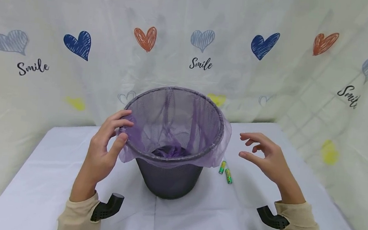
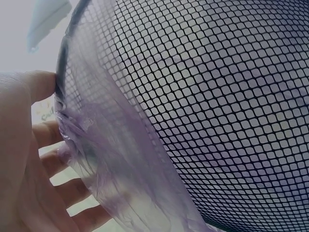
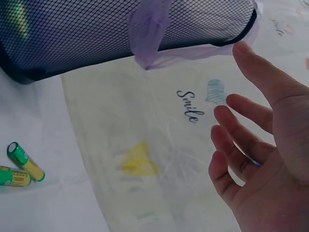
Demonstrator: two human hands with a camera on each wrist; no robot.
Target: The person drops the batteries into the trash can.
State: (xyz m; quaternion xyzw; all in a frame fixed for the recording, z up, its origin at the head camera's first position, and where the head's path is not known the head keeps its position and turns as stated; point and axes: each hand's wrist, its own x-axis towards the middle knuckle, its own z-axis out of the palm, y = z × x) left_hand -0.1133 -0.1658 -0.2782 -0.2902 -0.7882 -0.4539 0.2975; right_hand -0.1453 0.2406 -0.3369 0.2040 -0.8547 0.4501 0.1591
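A black mesh wastebasket stands upright on the table, lined with a thin purple plastic bag folded over its rim. My left hand is at the left side of the rim, fingers spread and thumb apart, touching the rim and the bag's folded edge. The left wrist view shows the thumb at the rim and the other fingers beside the bag. To the right of the basket my right hand hovers with loosely bent fingers, holding nothing. In the right wrist view it is apart from the basket.
Two green-and-yellow batteries lie on the white-covered table, right of the basket. A pale curtain printed with hearts and "Smile" hangs behind and around the table. Each sleeve carries a black wrist mount.
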